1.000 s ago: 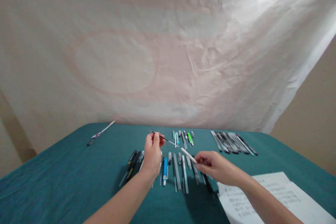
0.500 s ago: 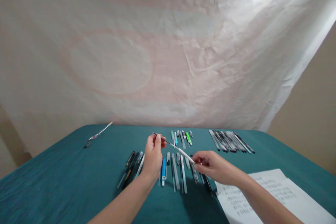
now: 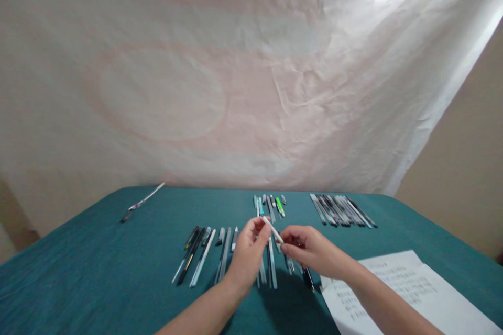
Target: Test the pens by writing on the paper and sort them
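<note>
Between my two hands, above the rows of pens, a slim white pen barrel (image 3: 274, 230) is held at a slant. My left hand (image 3: 250, 252) is closed in a pinch at its upper left end. The fingers of my right hand (image 3: 312, 247) are wrapped round its lower right end. The thin dark refill cannot be made out now. Under and beside the hands lie pen parts, among them clear tubes (image 3: 272, 267) and a dark pen (image 3: 308, 278). More dark and pale pens (image 3: 192, 256) lie left of my left hand.
Behind the hands lies a small group of parts with a green pen piece (image 3: 280, 206). A row of clear and black pens (image 3: 341, 210) is at the back right. Written paper sheets (image 3: 396, 293) lie front right, and a long thin wrapped item (image 3: 141, 203) at the far left.
My left hand has moved right and slightly down, towards my right hand, bringing its fingers to the white barrel's end. The thin dark refill it held is no longer visible.
</note>
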`<state>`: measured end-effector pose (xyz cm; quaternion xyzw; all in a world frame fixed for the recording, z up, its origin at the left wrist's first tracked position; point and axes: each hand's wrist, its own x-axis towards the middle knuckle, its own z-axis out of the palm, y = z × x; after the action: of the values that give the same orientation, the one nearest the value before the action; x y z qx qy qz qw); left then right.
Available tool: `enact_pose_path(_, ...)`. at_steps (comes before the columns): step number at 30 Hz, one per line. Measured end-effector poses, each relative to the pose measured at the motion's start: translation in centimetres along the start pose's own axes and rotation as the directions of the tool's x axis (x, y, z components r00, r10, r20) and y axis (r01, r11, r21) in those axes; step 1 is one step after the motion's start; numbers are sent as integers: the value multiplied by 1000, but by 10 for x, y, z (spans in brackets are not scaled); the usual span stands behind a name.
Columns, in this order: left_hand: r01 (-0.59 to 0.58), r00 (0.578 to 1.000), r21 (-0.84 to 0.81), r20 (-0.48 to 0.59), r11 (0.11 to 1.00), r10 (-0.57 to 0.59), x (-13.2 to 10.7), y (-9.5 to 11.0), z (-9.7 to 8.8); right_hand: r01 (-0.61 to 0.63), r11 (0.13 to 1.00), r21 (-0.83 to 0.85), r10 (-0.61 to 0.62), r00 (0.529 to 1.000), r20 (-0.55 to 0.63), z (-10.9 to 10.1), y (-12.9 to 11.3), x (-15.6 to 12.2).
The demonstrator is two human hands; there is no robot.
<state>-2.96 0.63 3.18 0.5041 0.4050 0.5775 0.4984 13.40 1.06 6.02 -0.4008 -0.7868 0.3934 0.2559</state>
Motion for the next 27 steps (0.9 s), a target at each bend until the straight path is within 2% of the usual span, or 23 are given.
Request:
enact_pose_path(3, 10, 997, 24, 75, 1000, -12, -5, -6, 4, 1, 999, 48, -1, 1000, 6, 4, 1, 0)
enact_pose_path(8, 32, 999, 17, 28, 999, -32, -7, -13, 3, -75, 995, 69, 71, 996, 55, -4, 14, 6)
enact_pose_path(11, 72, 997, -20, 36, 997, -72, -8, -19, 3, -150, 986, -79, 144, 986, -79, -21, 39, 25)
enact_pose_path(13, 86, 995, -38, 56, 996, -84, -10, -22, 3, -300, 923, -240, 244, 941, -236, -32, 61, 44)
enact_pose_path(17, 85, 993, -41, 90, 996, -81, -13, -25, 4, -430, 844, -321, 311, 879, -360, -48, 101, 86)
enact_pose_path(22, 84, 992, -35, 99, 996, -80, -13, -25, 3, -499, 771, -396, 303, 834, -461, -51, 128, 122)
enact_pose_path(27, 82, 992, -37, 96, 996, -78, -12, -29, 2, -525, 742, -417, 315, 822, -475, -46, 140, 135)
